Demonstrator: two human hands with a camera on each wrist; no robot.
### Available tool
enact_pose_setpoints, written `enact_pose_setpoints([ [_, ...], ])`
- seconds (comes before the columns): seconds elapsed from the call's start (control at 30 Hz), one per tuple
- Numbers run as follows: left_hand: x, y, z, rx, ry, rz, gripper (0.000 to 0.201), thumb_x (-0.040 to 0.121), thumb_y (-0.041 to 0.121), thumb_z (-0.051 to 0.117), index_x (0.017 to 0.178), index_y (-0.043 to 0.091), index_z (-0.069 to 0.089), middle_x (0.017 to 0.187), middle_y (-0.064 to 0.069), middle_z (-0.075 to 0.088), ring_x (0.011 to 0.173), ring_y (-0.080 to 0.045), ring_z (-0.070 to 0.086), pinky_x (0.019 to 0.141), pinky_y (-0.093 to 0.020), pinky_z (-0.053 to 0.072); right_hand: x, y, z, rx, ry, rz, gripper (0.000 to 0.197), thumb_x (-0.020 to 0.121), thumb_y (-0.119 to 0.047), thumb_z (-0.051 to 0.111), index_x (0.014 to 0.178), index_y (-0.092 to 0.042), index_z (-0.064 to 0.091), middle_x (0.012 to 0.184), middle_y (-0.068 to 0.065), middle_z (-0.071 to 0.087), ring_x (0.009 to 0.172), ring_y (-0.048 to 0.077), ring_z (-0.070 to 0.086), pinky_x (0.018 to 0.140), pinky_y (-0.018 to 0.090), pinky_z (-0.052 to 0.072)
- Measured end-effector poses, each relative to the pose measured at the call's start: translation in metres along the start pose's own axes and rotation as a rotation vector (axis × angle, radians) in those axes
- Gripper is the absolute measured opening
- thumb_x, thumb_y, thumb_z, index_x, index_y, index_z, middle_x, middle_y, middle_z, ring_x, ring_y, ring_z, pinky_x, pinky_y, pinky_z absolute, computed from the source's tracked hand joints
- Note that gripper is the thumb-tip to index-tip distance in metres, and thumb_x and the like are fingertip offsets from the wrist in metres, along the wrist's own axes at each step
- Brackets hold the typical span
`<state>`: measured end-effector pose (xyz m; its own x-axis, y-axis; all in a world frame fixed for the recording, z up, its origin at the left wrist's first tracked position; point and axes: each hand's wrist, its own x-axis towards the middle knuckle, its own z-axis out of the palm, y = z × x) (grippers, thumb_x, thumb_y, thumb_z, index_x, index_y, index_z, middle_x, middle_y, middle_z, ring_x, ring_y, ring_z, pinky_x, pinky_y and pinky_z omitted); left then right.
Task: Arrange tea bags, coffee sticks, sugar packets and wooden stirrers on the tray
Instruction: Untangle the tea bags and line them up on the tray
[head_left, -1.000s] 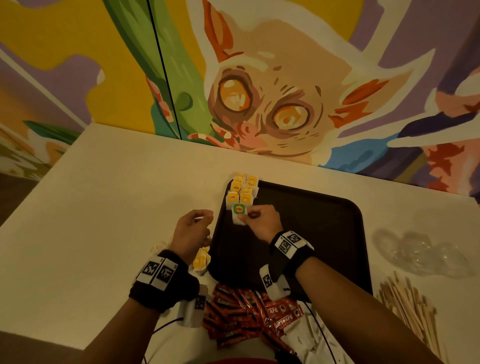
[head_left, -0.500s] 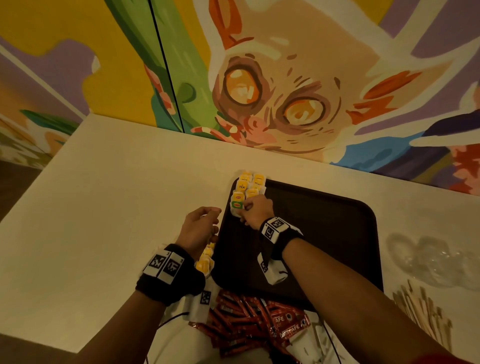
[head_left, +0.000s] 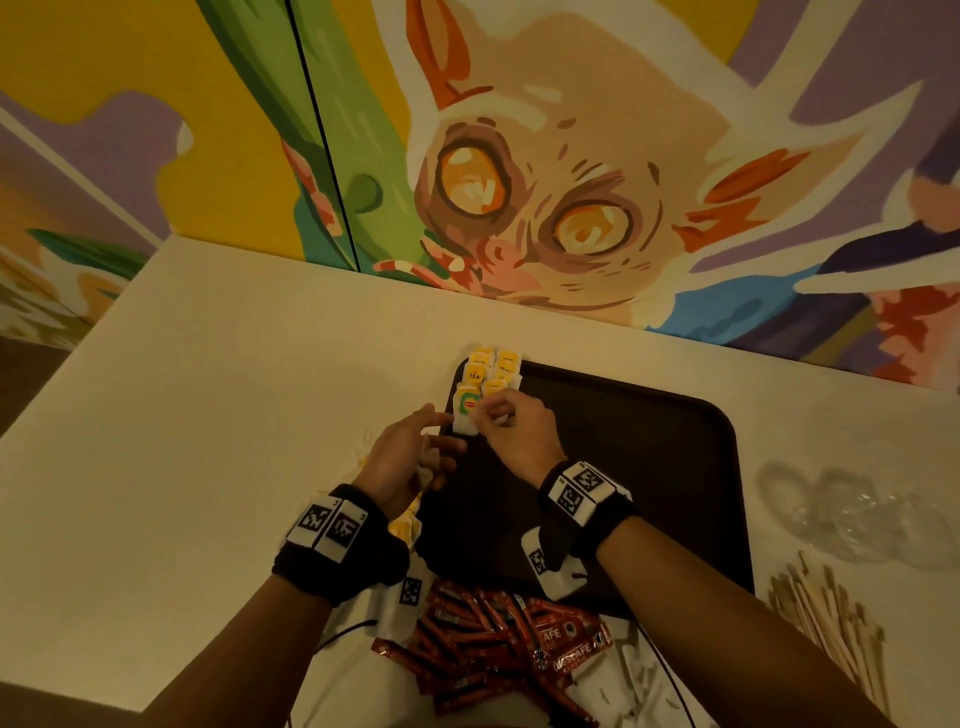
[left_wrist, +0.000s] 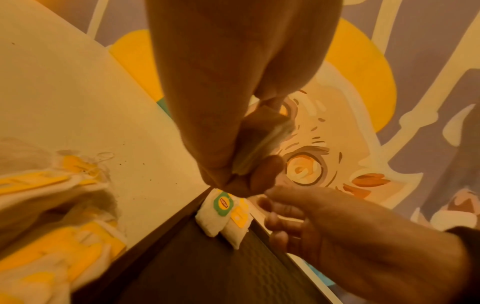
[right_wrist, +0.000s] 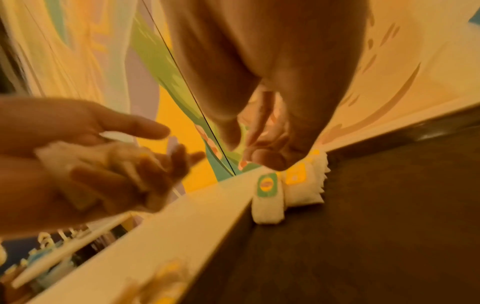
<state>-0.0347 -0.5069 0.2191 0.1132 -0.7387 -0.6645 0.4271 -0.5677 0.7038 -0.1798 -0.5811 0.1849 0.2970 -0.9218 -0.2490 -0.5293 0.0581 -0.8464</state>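
Note:
A dark tray (head_left: 623, 467) lies on the pale table. Yellow-tagged tea bags (head_left: 488, 371) are lined up in its far left corner, and a green-tagged tea bag (head_left: 465, 410) lies at the near end of the row, also seen in the wrist views (left_wrist: 221, 207) (right_wrist: 267, 191). My right hand (head_left: 488, 415) hovers right over that end, fingers loosely curled and holding nothing (right_wrist: 249, 152). My left hand (head_left: 415, 457) is just left of the tray edge and pinches a small stack of tea bags (left_wrist: 259, 144) between thumb and fingers, index finger stretched out.
Loose tea bags (head_left: 405, 525) lie on the table left of the tray. Red coffee sticks (head_left: 493, 639) are heaped at the tray's near edge. Wooden stirrers (head_left: 831, 623) lie at the right, with crumpled clear plastic (head_left: 857, 514) beyond them. A painted wall stands behind the table.
My right hand carried the green-tagged tea bag to the row in the tray corner and let it go. My left hand moved up towards the right hand.

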Motion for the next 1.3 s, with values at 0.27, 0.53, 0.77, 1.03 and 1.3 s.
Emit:
enact_pose_setpoints([
  [0.27, -0.014, 0.0, 0.012, 0.055, -0.105, -0.008, 0.05, 0.101, 0.05, 0.029, 0.117, 0.014, 0.061, 0.078, -0.01, 0.07, 0.044, -0.017, 0.053, 0.04, -0.022, 0.039, -0.049, -0.019, -0.012, 0.068, -0.353, -0.171, 0.025, 0.089, -0.025, 0.072, 0.113, -0.019, 0.07, 0.104, -0.011, 0.065, 0.072, -0.01, 0.06, 0.07, 0.014, 0.047],
  [0.53, -0.031, -0.005, 0.018, 0.185, -0.231, -0.016, 0.052, 0.1, 0.052, 0.03, 0.117, 0.013, 0.06, 0.076, -0.011, 0.066, 0.047, -0.018, 0.055, 0.038, -0.02, 0.032, -0.07, -0.01, -0.014, 0.118, -0.247, -0.199, 0.004, 0.09, -0.025, 0.07, 0.094, -0.025, 0.068, 0.084, 0.003, 0.073, 0.073, 0.027, 0.068, 0.079, 0.043, 0.057],
  [0.77, -0.035, -0.017, 0.013, 0.408, -0.174, 0.12, 0.04, 0.099, 0.048, 0.041, 0.109, 0.018, 0.065, 0.085, -0.005, 0.068, 0.06, -0.016, 0.053, 0.046, -0.021, 0.032, -0.079, 0.002, -0.026, 0.153, -0.098, -0.121, 0.003, 0.092, -0.024, 0.068, 0.091, -0.025, 0.07, 0.091, -0.008, 0.072, 0.087, 0.002, 0.066, 0.087, 0.03, 0.053],
  [1.03, -0.042, -0.022, 0.01, 0.818, -0.073, 0.606, 0.016, 0.089, 0.034, 0.064, 0.099, 0.026, 0.074, 0.095, 0.013, 0.073, 0.088, 0.005, 0.063, 0.077, -0.009, 0.047, -0.092, 0.002, -0.042, 0.194, -0.109, -0.107, 0.009, 0.092, -0.018, 0.066, 0.095, -0.025, 0.071, 0.092, -0.006, 0.072, 0.081, 0.005, 0.067, 0.067, 0.02, 0.055],
  [1.3, -0.045, -0.023, 0.014, 0.894, 0.01, 0.72, 0.016, 0.089, 0.023, 0.067, 0.101, 0.017, 0.076, 0.097, 0.01, 0.069, 0.085, 0.004, 0.059, 0.069, 0.002, 0.038, -0.094, 0.0, -0.049, 0.236, -0.072, -0.078, 0.008, 0.095, -0.018, 0.061, 0.097, -0.017, 0.069, 0.095, 0.002, 0.07, 0.084, 0.012, 0.068, 0.071, 0.024, 0.058],
])
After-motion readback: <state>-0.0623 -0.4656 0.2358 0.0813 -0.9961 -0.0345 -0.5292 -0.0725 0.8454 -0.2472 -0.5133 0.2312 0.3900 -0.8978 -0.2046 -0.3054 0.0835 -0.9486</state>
